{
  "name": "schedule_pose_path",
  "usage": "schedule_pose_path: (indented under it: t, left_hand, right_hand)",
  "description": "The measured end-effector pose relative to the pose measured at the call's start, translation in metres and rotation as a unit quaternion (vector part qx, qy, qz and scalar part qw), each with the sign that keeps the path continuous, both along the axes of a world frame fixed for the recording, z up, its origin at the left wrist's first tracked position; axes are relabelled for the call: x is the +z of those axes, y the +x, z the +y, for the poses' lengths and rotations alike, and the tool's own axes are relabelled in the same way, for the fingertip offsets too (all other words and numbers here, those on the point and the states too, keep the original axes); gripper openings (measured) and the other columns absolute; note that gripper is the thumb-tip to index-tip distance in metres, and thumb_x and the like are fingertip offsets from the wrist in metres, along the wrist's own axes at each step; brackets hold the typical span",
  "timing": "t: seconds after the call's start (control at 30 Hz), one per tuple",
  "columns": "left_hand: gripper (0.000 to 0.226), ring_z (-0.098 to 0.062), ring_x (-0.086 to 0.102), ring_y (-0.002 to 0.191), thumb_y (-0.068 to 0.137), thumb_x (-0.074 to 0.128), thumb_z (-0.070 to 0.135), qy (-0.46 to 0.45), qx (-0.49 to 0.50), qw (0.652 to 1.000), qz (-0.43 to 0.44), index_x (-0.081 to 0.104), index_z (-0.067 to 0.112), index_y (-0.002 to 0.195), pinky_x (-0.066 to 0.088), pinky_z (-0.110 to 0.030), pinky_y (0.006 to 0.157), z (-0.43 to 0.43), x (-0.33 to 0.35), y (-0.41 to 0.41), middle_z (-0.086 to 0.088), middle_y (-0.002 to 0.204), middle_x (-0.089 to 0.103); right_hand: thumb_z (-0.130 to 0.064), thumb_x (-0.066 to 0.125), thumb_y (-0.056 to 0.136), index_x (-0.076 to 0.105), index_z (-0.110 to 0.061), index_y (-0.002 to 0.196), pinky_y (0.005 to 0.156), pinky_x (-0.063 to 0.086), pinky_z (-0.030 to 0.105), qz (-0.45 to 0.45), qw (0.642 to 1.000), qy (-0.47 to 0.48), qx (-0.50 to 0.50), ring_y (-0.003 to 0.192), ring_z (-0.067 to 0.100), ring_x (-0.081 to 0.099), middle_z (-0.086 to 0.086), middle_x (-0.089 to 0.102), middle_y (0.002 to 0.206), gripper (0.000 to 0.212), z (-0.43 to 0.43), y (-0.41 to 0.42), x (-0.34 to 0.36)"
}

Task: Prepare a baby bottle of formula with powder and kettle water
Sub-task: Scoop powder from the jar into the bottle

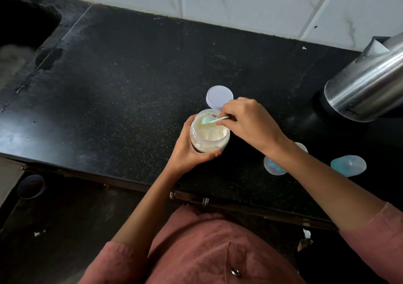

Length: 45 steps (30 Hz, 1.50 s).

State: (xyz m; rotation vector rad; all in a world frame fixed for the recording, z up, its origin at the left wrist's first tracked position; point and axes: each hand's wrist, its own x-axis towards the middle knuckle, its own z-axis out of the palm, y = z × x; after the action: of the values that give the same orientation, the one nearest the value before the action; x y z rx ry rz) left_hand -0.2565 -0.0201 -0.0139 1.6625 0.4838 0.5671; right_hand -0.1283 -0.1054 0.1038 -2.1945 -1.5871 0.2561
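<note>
Left hand: your left hand (187,150) wraps the powder jar (209,139) from its left and front, thumb across the near wall, and holds it upright.
Right hand: your right hand (250,122) pinches the handle end of the teal spoon (212,120); its fingers are curled over the jar's right rim.
Jar place: it is about mid-length of the countertop (130,83), nearer the front edge than the wall. Its white lid (219,97) lies flat just behind it.
Spoon axis: it runs roughly along the front edge. The bowl points left toward the sink (26,26) end and sits inside the jar mouth above the powder, with the handle trailing right into your fingers.
Spoon load: you cannot tell whether the bowl is filled.
Bottle place: the baby bottle (273,166) is right of the jar, close to the front edge, and partly hidden under your right forearm.
Bottle axis: what shows runs from front-left to back-right. Whether it stands or lies, and where its mouth faces, cannot be told.
Turning relation: the bottle lies to the right of and nearer than your spoon hand, so the likely carry goes right and back toward you. Your right hand is the closer one.
Other things: the teal cap (349,165) lies farther right, and the steel kettle (366,87) stands at the right end.
</note>
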Motion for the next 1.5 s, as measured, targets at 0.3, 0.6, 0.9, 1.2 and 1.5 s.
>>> schedule_pose_path:
  t: [0.3, 0.6, 0.9, 1.2, 1.5]
  left_hand:
    - [0.082, 0.011, 0.044, 0.117, 0.058, 0.080, 0.034, 0.009, 0.003, 1.000, 0.004, 0.033, 0.043, 0.124, 0.035, -0.004, 0.090, 0.000, -0.002, 0.000, 0.023, 0.123, 0.045]
    - [0.080, 0.009, 0.046, 0.115, 0.057, 0.079, 0.034, 0.011, 0.005, 1.000, 0.003, 0.033, 0.041, 0.123, 0.037, -0.005, 0.089, -0.001, -0.001, 0.000, 0.018, 0.123, 0.046]
    - [0.080, 0.010, 0.047, 0.114, 0.057, 0.078, 0.033, 0.008, 0.005, 1.000, -0.003, 0.033, 0.040, 0.123, 0.037, -0.006, 0.089, -0.001, 0.000, 0.000, 0.020, 0.122, 0.046]
    - [0.081, 0.009, 0.047, 0.115, 0.058, 0.079, 0.031, 0.014, 0.010, 1.000, -0.004, 0.034, 0.041, 0.123, 0.037, -0.006, 0.090, 0.000, -0.003, 0.000, 0.026, 0.121, 0.048]
    - [0.080, 0.008, 0.048, 0.114, 0.058, 0.079, 0.030, 0.011, 0.007, 1.000, 0.003, 0.034, 0.042, 0.124, 0.038, -0.006, 0.088, 0.001, -0.004, 0.001, 0.039, 0.119, 0.047]
  right_hand:
    - [-0.015, 0.064, 0.083, 0.071, -0.006, 0.093, 0.059, 0.034, 0.000, 0.063, 0.997, 0.035, -0.037, 0.057, -0.006, 0.046, -0.010, 0.055, 0.072, 0.015, -0.011, 0.004, 0.009]
    - [-0.022, 0.058, 0.088, 0.070, -0.005, 0.093, 0.067, 0.042, 0.028, 0.000, 0.999, -0.036, 0.005, 0.074, 0.016, 0.055, 0.010, 0.068, 0.086, 0.020, -0.006, -0.002, 0.002]
    - [-0.022, 0.059, 0.088, 0.069, -0.009, 0.097, 0.065, 0.038, 0.027, -0.002, 0.993, -0.113, 0.043, 0.084, 0.024, 0.063, 0.012, 0.069, 0.091, 0.018, 0.003, -0.001, 0.007]
    - [-0.021, 0.062, 0.086, 0.071, -0.010, 0.090, 0.052, 0.035, 0.020, 0.050, 0.984, -0.168, 0.042, 0.058, 0.009, 0.050, -0.011, 0.048, 0.061, 0.015, 0.013, 0.001, 0.009]
    - [-0.020, 0.061, 0.086, 0.061, -0.010, 0.062, 0.051, 0.033, 0.027, 0.095, 0.978, -0.182, 0.041, 0.048, 0.009, 0.040, -0.001, 0.050, 0.053, 0.026, 0.016, -0.003, 0.014]
